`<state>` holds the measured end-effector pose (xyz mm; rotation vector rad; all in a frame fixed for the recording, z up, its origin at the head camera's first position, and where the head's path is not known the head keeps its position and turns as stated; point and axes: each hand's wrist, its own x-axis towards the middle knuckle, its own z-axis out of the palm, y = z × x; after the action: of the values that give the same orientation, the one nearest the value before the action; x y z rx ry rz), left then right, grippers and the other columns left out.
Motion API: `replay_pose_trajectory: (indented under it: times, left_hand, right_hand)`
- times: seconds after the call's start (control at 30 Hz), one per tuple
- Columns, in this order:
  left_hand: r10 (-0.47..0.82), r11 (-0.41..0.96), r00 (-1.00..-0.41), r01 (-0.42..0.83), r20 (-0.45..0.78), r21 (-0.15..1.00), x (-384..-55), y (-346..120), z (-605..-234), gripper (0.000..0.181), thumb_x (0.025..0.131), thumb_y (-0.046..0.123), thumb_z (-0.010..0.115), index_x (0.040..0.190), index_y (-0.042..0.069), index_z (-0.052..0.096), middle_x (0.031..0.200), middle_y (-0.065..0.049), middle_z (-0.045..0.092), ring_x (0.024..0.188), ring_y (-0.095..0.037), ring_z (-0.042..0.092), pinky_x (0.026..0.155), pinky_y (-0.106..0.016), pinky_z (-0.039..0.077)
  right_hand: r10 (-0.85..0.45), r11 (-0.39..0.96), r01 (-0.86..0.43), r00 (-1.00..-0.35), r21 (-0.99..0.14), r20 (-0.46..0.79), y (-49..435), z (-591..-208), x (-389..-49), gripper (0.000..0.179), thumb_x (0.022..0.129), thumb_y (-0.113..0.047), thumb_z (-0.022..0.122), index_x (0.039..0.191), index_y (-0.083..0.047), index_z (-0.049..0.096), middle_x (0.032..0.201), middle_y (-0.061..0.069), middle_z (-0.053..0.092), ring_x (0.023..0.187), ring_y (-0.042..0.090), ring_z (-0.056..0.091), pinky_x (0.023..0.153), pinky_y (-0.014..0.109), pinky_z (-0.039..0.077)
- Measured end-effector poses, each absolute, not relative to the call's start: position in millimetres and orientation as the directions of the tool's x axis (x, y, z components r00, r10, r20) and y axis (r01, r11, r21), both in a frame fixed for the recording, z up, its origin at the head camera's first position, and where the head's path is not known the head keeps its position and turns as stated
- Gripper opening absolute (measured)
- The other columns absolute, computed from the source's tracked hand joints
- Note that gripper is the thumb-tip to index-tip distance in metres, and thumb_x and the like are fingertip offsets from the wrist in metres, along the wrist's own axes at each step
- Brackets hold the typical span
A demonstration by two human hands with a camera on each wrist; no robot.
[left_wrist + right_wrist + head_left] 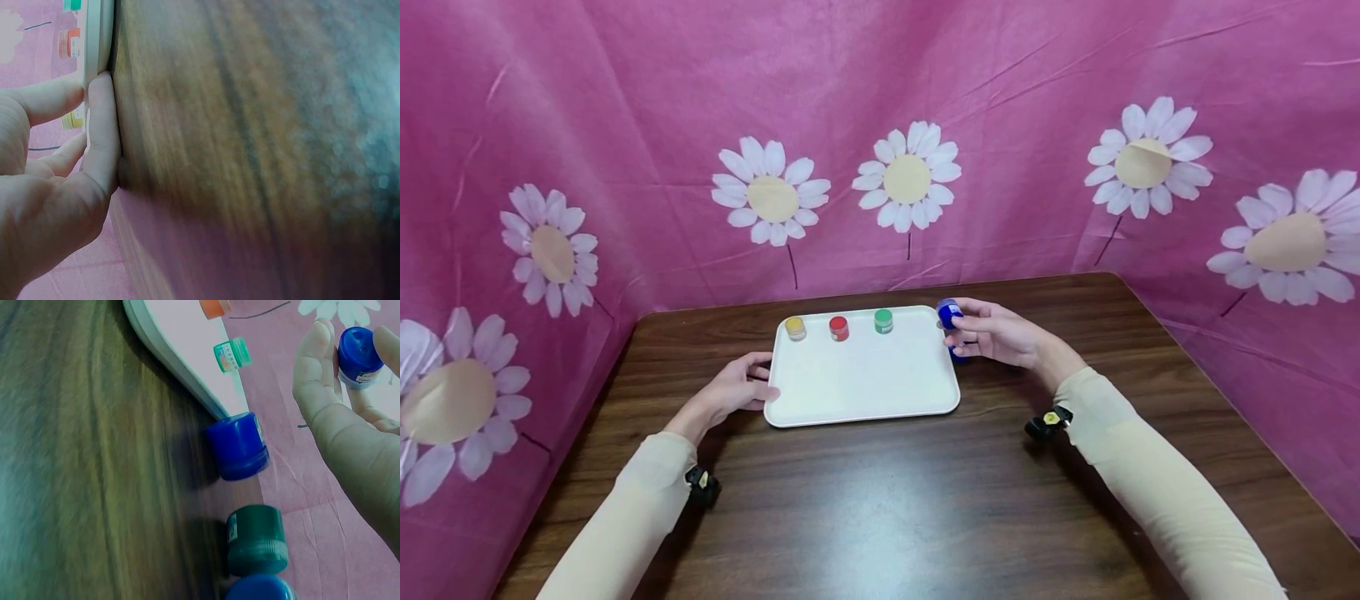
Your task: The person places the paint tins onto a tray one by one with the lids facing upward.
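My right hand [1000, 335] pinches a small blue jar [360, 357] between thumb and fingers, raised over the right end of a white tray [861, 375]. My left hand [739, 385] grips the tray's left edge, thumb on the rim and fingers at the side and underneath. Along the tray's far side stand a yellow-lidded jar [795, 328], a red-lidded jar [838, 328] and a green-lidded jar [883, 321] in a spaced row. Another blue jar [237, 447] stands on the table close by the tray's right edge, partly hidden behind my right hand in the head view.
In the right wrist view, a dark green jar [256, 540] and one more blue jar [261, 589] stand on the table farther from the tray. The brown wooden table [865, 508] is backed by a pink curtain [1015, 167] with daisies.
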<state>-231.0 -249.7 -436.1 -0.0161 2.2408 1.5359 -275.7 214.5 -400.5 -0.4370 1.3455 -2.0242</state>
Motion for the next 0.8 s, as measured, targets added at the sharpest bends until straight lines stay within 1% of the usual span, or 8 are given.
replay_pose_trajectory:
  times: [0.1, 0.27, 0.4, 0.53, 0.63, 0.8]
  left_hand:
    - [0.234, 0.381, -0.913, -0.23, -0.334, 0.896, -230.4, -249.5, -436.6, 0.077, 0.09, -0.002, 0.071, 0.154, -0.004, 0.028, 0.127, -0.026, 0.045, 0.098, -0.024, 0.061, 0.081, -0.036, 0.06]
    - [0.224, 0.372, -0.916, -0.235, -0.332, 0.898, -231.6, -249.7, -438.9, 0.075, 0.09, -0.003, 0.07, 0.154, -0.003, 0.03, 0.126, -0.025, 0.045, 0.097, -0.023, 0.06, 0.08, -0.035, 0.06]
    - [0.217, 0.375, -0.916, -0.242, -0.338, 0.895, -232.8, -250.2, -440.4, 0.075, 0.09, -0.003, 0.07, 0.154, -0.002, 0.031, 0.127, -0.024, 0.046, 0.096, -0.023, 0.06, 0.08, -0.035, 0.06]
    - [0.212, 0.378, -0.915, -0.247, -0.343, 0.892, -233.3, -250.1, -441.1, 0.075, 0.09, -0.003, 0.07, 0.154, -0.002, 0.031, 0.127, -0.024, 0.046, 0.096, -0.024, 0.061, 0.08, -0.036, 0.06]
    - [0.209, 0.377, -0.915, -0.251, -0.346, 0.892, -233.3, -249.5, -440.0, 0.074, 0.09, -0.003, 0.07, 0.154, -0.002, 0.031, 0.127, -0.024, 0.046, 0.096, -0.024, 0.061, 0.081, -0.036, 0.06]
    - [0.212, 0.381, -0.914, -0.248, -0.345, 0.891, -232.8, -249.3, -436.6, 0.075, 0.09, -0.003, 0.07, 0.154, -0.002, 0.031, 0.128, -0.025, 0.045, 0.097, -0.024, 0.06, 0.081, -0.036, 0.06]
  right_hand:
    - [-0.672, -0.248, 0.345, -0.734, -0.905, -0.096, 208.7, -400.3, -279.5, 0.028, 0.107, -0.007, 0.05, 0.134, -0.01, 0.051, 0.114, 0.011, 0.065, 0.098, 0.024, 0.069, 0.09, 0.04, 0.057]
    - [-0.659, -0.239, 0.346, -0.744, -0.907, -0.11, 197.6, -399.3, -285.9, 0.027, 0.108, -0.006, 0.046, 0.135, -0.01, 0.051, 0.117, 0.011, 0.066, 0.097, 0.024, 0.07, 0.09, 0.04, 0.057]
    - [-0.651, -0.24, 0.37, -0.747, -0.898, -0.134, 191.4, -400.1, -291.8, 0.028, 0.108, -0.005, 0.045, 0.136, -0.008, 0.049, 0.116, 0.01, 0.067, 0.101, 0.026, 0.069, 0.094, 0.041, 0.056]
    - [-0.612, -0.282, 0.428, -0.77, -0.859, -0.183, 187.6, -400.4, -296.8, 0.041, 0.108, -0.006, 0.046, 0.148, -0.005, 0.038, 0.119, 0.01, 0.067, 0.106, 0.027, 0.068, 0.097, 0.04, 0.055]
    - [-0.584, -0.31, 0.456, -0.784, -0.834, -0.212, 185.9, -401.6, -300.7, 0.048, 0.108, -0.007, 0.046, 0.154, -0.006, 0.032, 0.122, 0.011, 0.067, 0.107, 0.027, 0.069, 0.095, 0.038, 0.056]
    - [-0.56, -0.306, 0.47, -0.792, -0.828, -0.243, 182.7, -402.0, -305.8, 0.045, 0.108, -0.008, 0.049, 0.151, -0.007, 0.036, 0.12, 0.011, 0.069, 0.107, 0.028, 0.069, 0.089, 0.036, 0.058]
